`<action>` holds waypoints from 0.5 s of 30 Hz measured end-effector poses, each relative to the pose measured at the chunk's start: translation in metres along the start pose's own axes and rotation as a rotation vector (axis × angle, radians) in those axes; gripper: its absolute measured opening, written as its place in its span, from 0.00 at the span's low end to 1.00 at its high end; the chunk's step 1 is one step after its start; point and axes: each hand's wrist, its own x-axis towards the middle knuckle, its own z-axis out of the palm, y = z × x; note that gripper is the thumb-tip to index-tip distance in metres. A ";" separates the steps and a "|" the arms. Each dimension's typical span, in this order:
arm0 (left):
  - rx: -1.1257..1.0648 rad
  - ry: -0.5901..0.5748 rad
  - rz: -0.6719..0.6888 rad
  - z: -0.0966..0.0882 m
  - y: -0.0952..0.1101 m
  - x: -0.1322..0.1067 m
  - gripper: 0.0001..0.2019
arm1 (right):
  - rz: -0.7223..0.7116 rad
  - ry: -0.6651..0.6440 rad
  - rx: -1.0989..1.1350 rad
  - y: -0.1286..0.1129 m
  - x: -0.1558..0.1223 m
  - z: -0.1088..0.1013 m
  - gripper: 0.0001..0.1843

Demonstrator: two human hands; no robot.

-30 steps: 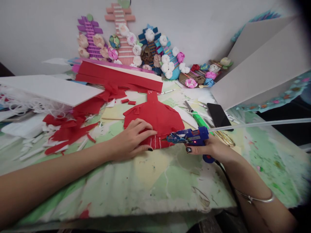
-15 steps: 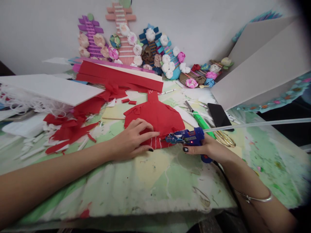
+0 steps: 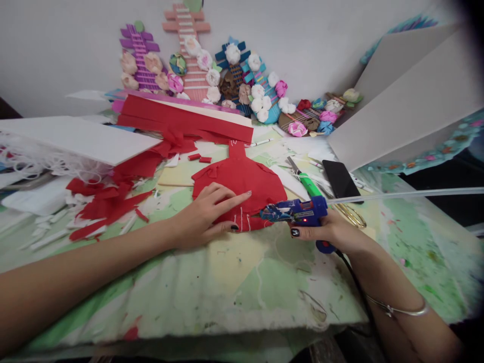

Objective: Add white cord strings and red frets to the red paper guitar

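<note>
A red guitar-shaped piece covered in paper or cloth lies flat on the table, its narrow neck pointing away from me. White lines of glue or string run across its near edge. My left hand rests on the left of its lower part, fingers stretched and spread. In my right hand is a blue hot glue gun with a red light on. A long clear glue stick sticks out of its back. The nozzle is close to the white lines; whether it touches the red surface I cannot tell.
Red scraps and a white foam board lie to the left. A green-handled cutter, gold-handled scissors and a black phone sit right. Flower-decorated guitar shapes stand against the wall. A large white board stands right.
My right hand and the glue gun have shifted slightly to the right. My left index finger now points a little farther away from me; the red piece stays put.
</note>
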 end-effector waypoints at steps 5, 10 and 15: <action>-0.017 0.005 0.000 0.001 -0.001 0.000 0.29 | -0.009 -0.045 -0.006 0.004 0.003 0.005 0.18; 0.007 0.006 0.006 0.002 -0.001 0.000 0.28 | 0.007 -0.046 0.034 0.007 0.006 0.007 0.21; 0.020 0.014 0.021 0.002 -0.002 0.000 0.26 | 0.009 0.010 0.013 0.007 0.007 0.007 0.24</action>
